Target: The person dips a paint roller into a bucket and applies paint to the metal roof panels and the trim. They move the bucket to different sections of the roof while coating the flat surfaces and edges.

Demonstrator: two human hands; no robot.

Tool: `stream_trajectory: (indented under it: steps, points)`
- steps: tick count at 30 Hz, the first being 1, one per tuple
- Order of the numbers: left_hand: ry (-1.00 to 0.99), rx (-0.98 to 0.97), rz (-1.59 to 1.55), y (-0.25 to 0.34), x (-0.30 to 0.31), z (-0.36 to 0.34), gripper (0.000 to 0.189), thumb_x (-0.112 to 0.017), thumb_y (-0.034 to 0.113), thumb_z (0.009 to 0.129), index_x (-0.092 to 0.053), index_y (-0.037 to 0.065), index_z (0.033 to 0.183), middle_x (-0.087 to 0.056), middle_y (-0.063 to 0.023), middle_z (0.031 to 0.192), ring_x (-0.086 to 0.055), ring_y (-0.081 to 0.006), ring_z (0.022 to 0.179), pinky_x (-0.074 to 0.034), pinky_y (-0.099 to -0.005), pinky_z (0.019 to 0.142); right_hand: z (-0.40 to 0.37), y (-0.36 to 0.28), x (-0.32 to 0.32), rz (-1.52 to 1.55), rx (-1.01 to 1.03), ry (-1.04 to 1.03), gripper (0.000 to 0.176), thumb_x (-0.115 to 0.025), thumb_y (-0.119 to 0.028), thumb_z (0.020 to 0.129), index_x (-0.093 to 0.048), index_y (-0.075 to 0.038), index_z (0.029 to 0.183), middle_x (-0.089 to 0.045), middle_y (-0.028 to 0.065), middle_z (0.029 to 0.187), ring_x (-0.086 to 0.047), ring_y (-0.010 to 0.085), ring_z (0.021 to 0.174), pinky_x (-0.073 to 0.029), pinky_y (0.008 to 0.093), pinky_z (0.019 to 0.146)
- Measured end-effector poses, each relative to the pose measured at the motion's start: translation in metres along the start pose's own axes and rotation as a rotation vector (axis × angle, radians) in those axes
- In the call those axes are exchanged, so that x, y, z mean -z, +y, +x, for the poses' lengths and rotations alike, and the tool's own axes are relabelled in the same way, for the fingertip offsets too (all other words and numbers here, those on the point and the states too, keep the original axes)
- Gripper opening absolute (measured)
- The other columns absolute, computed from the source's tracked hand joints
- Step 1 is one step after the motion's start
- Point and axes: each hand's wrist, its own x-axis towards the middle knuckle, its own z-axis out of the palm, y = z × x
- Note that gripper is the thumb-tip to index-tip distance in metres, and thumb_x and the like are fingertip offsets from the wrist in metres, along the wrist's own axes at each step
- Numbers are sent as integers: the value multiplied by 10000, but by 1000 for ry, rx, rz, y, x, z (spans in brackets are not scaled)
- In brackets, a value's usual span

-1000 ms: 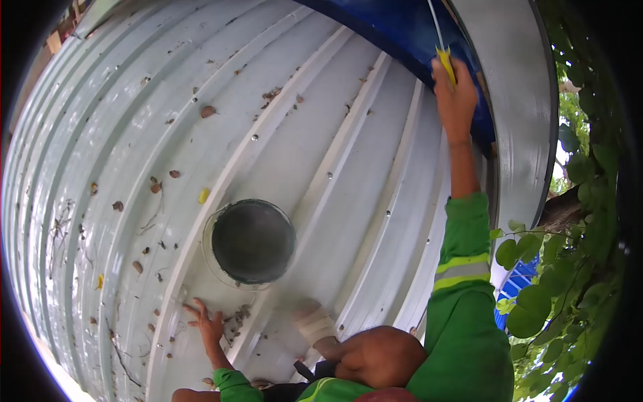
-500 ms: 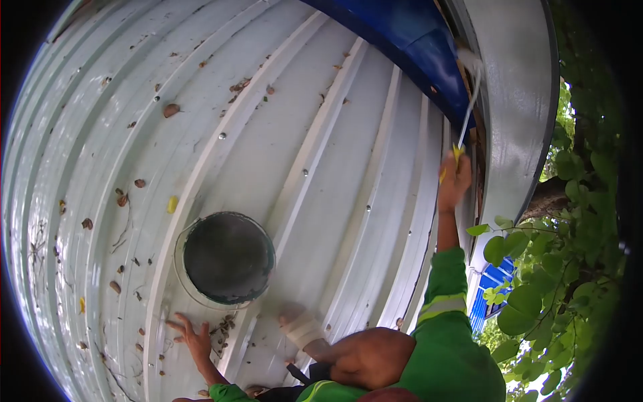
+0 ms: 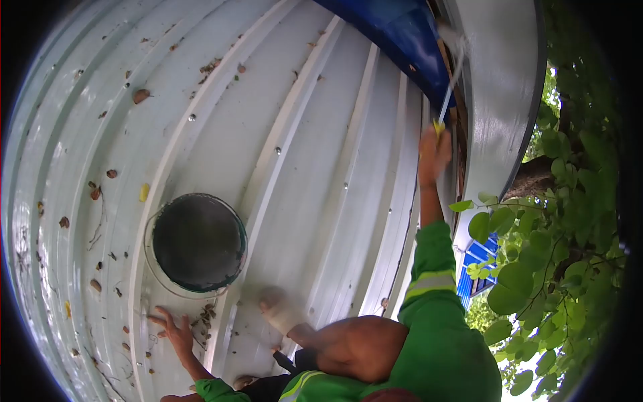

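My right hand (image 3: 435, 155) is closed round the yellow handle of a paint roller (image 3: 450, 90) at the upper right. The roller's blurred head lies against the pale grey panel beside the blue sheet. My left hand (image 3: 175, 333) rests on the white ribbed metal roof (image 3: 295, 194) with its fingers spread and nothing in them. Just above it stands a round bucket (image 3: 199, 242) with dark grey contents and a thin wire handle lying round its rim.
A blue sheet (image 3: 395, 40) and a curved grey panel (image 3: 499, 87) border the roof at the upper right. Leafy branches (image 3: 516, 285) hang at the right. Dry leaves and screw heads dot the roof. A bare knee and a bandaged foot are at the bottom.
The whole view has shifted, so the bucket, roof and both hands appear further left and mostly higher or level. My right hand still holds the roller; my left hand stays on the roof.
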Motion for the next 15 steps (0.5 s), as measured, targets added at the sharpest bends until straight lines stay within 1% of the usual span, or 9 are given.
stream_trajectory:
  steps: [1,2,4,6,8,10,12,13,15]
  points:
    - [-1,-15,6,-2,0,-1,876,-646,271,877,-129,185,1579,48,-314,1588,-26,-428,1491,48,-687,1102,-21,30,35,-79,-30,16,167,-599,-212,943,-583,-48,913,-505,1,664,-470,76,566,-383,252,498]
    - [-20,15,31,11,8,-3,857,-641,251,877,-150,141,1572,43,-308,1590,-81,-430,1485,24,-675,1118,-38,52,66,-155,-55,33,170,-589,-207,942,-573,-45,897,-503,1,658,-470,77,562,-381,248,498]
    - [-33,31,45,8,8,-1,857,-636,265,880,-145,148,1573,45,-301,1593,-86,-428,1485,26,-675,1118,-70,69,116,-196,-53,-7,182,-568,-201,941,-550,-36,866,-494,3,642,-474,73,557,-387,241,496]
    - [-37,41,70,3,5,2,855,-630,289,884,-145,152,1574,38,-295,1596,-83,-423,1487,28,-672,1119,-93,80,137,-111,-136,12,191,-554,-204,945,-546,-33,859,-490,4,634,-472,75,552,-390,241,493]
    - [-35,35,93,0,1,4,848,-630,294,885,-153,154,1573,25,-293,1598,-69,-419,1490,28,-671,1119,-98,92,142,-118,-137,15,190,-533,-216,957,-544,-42,882,-498,2,640,-473,71,548,-390,242,484]
    - [-35,34,112,-4,2,5,839,-627,299,889,-161,155,1572,15,-292,1599,-51,-414,1493,29,-671,1118,-83,87,121,-136,-107,9,192,-512,-229,969,-542,-50,904,-505,0,646,-474,67,545,-390,242,476]
    - [-53,29,125,-6,4,6,826,-621,306,896,-168,156,1571,7,-292,1599,-31,-408,1495,30,-672,1117,-45,49,65,-31,-111,20,120,-558,-170,946,-552,-54,913,-515,-11,658,-479,59,558,-382,227,475]
    - [-52,33,110,-6,3,6,822,-618,306,899,-169,156,1571,7,-291,1599,-24,-406,1496,31,-673,1116,-24,31,37,-36,-39,-2,235,-554,-283,962,-544,-79,846,-518,15,622,-492,95,544,-363,251,490]
    - [-55,39,90,-7,6,6,812,-611,307,906,-170,157,1571,6,-290,1600,-12,-401,1498,32,-674,1113,10,-6,-7,27,69,-77,241,-554,-271,967,-527,-74,832,-525,23,614,-489,99,526,-367,262,488]
